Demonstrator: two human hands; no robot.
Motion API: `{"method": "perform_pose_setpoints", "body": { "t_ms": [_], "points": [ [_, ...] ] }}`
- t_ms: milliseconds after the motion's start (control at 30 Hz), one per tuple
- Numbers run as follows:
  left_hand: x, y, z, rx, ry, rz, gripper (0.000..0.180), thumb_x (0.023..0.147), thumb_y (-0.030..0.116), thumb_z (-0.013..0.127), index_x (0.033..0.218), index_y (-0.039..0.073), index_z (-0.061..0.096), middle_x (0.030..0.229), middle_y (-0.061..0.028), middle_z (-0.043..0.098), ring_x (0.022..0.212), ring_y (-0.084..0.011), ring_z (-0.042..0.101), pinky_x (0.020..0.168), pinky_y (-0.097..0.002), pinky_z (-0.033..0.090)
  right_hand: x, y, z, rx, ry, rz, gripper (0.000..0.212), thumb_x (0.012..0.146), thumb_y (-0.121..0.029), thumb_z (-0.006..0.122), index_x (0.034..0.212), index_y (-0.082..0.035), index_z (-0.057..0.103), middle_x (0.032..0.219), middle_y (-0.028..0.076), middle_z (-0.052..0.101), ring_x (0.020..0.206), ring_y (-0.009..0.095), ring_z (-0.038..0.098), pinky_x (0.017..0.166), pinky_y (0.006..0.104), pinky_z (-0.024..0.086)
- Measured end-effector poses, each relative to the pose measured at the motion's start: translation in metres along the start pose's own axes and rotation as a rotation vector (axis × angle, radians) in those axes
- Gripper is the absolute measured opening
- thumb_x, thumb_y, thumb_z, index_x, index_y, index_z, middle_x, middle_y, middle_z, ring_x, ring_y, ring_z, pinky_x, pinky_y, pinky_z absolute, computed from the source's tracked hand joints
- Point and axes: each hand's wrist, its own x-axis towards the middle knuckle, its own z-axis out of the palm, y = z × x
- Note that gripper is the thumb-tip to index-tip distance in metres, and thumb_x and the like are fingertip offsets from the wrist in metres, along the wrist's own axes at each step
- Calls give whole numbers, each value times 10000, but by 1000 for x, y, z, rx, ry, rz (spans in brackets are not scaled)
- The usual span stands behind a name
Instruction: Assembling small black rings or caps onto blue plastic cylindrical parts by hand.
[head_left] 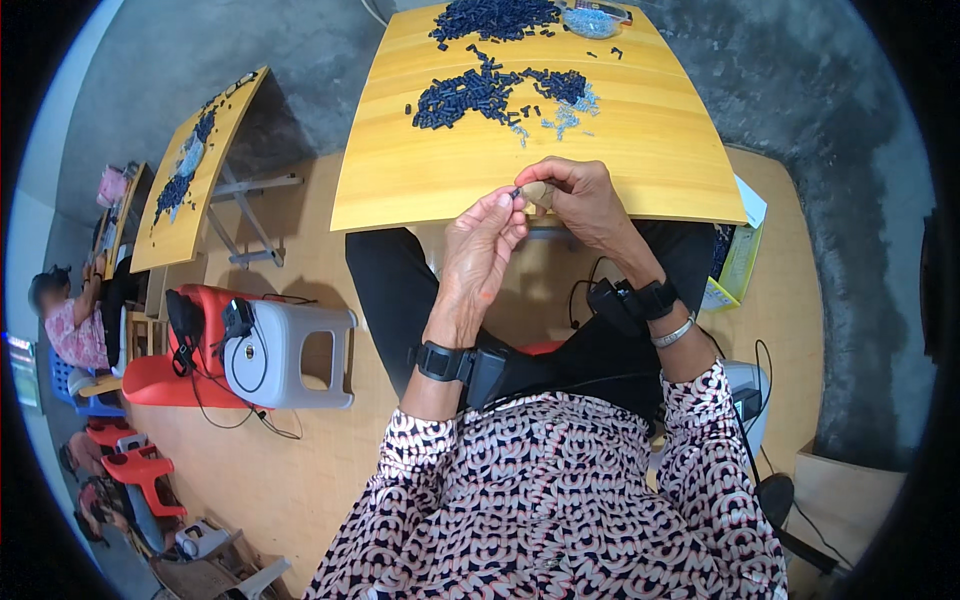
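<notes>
My left hand is closed in a pinch on a small dark piece, just above the near edge of the yellow wooden table. My right hand meets it from the right, its fingers pinched together at the same piece. A tan cover wraps one of the right fingertips; whatever that hand grips is too small to make out. Farther up the table lie a heap of small dark cylindrical pieces, a smaller dark heap and scattered small clear pieces.
At the table's far end are another dark heap and a clear bag of pieces. A yellow-green box stands beside the table's right side. To the left are a grey stool, a second table and a seated person.
</notes>
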Motion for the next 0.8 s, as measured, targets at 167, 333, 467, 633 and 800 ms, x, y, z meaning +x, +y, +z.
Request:
{"method": "perform_pose_setpoints", "body": {
  "t_ms": [167,333,467,633,800],
  "points": [
    [4,0,-3,-116,-42,-48,171,895,92,539,1021,-15,582,853,-65,619,712,-102,554,678,-222,482,-1,3,0,169,-29,51,175,848,-125,620,946,19,637,768,29,629,633,59,548,579,186,463],
    [7,-1,-7,-149,-42,-66,156,903,79,520,1008,-17,583,848,-68,618,712,-103,549,672,-222,478,0,5,5,199,-10,71,185,854,-152,612,951,2,644,754,6,635,609,39,550,559,168,466],
    [10,-2,-7,-147,-32,-76,193,907,64,504,1068,-34,548,893,-92,614,733,-114,557,681,-226,483,7,4,1,45,20,85,144,817,-66,614,934,12,645,722,11,606,614,41,519,545,184,428],
    [7,2,1,-78,24,-84,246,905,52,499,1130,-49,504,964,-120,607,776,-127,575,718,-235,495,33,16,-26,-371,179,-26,157,770,-92,609,857,28,661,605,9,564,539,49,471,482,223,376],
    [8,3,-3,-80,0,-52,259,903,46,500,1140,-56,495,997,-126,600,821,-136,580,762,-237,498,59,21,-36,-579,112,-34,189,762,-93,542,829,44,654,605,134,587,575,163,558,562,296,446]
  ]
}}
